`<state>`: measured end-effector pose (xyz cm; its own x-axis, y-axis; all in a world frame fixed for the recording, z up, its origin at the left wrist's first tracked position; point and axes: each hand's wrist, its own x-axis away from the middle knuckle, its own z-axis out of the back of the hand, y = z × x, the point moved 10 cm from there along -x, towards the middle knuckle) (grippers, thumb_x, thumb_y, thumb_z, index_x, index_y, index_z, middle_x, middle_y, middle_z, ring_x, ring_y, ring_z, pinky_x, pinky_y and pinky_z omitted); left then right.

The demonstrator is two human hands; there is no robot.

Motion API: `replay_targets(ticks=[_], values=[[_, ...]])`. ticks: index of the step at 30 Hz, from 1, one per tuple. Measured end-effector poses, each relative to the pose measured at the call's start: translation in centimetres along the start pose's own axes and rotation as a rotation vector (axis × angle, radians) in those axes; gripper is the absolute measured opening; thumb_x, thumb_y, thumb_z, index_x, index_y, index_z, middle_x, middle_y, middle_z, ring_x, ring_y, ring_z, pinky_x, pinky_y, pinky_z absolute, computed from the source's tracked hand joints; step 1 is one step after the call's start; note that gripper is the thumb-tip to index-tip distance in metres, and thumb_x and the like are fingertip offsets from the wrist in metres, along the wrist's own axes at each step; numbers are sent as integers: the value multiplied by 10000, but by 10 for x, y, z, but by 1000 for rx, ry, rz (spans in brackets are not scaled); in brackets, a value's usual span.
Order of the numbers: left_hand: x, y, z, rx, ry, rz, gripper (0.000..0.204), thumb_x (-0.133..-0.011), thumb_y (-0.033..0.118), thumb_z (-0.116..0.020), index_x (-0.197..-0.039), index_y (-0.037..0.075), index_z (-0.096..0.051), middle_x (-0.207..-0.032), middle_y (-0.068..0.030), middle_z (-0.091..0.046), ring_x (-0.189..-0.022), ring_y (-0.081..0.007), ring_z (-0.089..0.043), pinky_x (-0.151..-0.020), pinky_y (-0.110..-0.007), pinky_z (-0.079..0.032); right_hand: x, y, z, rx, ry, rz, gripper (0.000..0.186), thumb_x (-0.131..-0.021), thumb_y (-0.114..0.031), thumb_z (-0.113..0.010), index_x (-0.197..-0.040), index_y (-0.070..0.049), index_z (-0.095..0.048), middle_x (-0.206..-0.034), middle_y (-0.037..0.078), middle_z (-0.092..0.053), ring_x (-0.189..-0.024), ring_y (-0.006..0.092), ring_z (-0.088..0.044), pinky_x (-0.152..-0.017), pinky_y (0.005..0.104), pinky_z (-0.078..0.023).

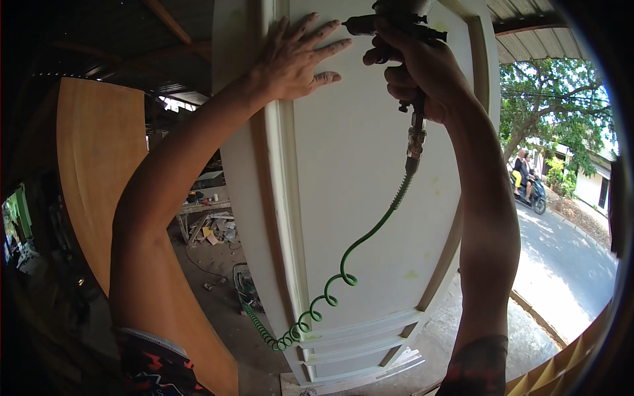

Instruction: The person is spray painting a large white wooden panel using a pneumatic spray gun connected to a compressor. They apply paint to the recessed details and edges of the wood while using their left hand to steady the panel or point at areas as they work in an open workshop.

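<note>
My left hand (300,59) rests with fingers spread on the upper part of a white panelled door (370,198), beside its raised vertical moulding. My right hand (422,79) grips a dark pneumatic gun (360,25) near the top edge of the view, its nozzle pointing left close to my left fingertips. The gun's upper part is cut off by the frame. A metal coupling (416,138) hangs below the handle, joined to a coiled green hose (360,241) that dangles across the door and runs down toward the lower left.
A tall wooden panel (99,152) stands at left. Behind are a cluttered bench (198,206), scraps (214,231) and green-hosed equipment (247,284) on a dusty floor (208,264). At right, two people (525,171) ride a scooter (535,198) along a road past a tree (548,99).
</note>
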<state>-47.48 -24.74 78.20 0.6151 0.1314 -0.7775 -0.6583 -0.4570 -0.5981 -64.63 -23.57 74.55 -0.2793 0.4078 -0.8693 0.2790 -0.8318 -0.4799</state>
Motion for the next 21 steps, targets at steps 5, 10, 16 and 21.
replay_targets(ticks=[5,10,16,21], values=[[-34,-81,20,156,-272,223,874,-1081,630,-465,-1719,82,-225,-1811,-148,-117,-1672,-336,-94,-1366,-539,-76,-3,-7,-5,3,-34,-2,380,-1080,-423,-686,-1079,-53,-599,-938,86,-712,-490,8,-300,-444,215,-255],[-57,-161,1,182,21,430,874,-1092,645,-422,-1740,125,-148,-1813,-129,-115,-1674,-306,-96,-1363,-567,-79,-3,-22,-19,22,-35,31,356,-1087,-406,-676,-1060,-59,-604,-941,86,-712,-494,11,-309,-446,221,-257],[-48,-142,11,203,-139,641,905,-1110,651,-358,-1736,67,-67,-1815,-152,-66,-1673,-339,-76,-1372,-531,-75,-5,-21,-25,4,-70,37,337,-1101,-396,-650,-1065,-63,-608,-946,80,-714,-493,19,-317,-448,228,-261],[-18,-104,-9,179,-62,342,1002,-1090,685,-395,-1712,-24,-56,-1800,-223,-48,-1667,-397,-44,-1367,-557,-76,-5,-19,-30,-8,-121,-13,335,-1111,-390,-633,-1054,-61,-607,-936,82,-716,-462,24,-326,-431,240,-253]])
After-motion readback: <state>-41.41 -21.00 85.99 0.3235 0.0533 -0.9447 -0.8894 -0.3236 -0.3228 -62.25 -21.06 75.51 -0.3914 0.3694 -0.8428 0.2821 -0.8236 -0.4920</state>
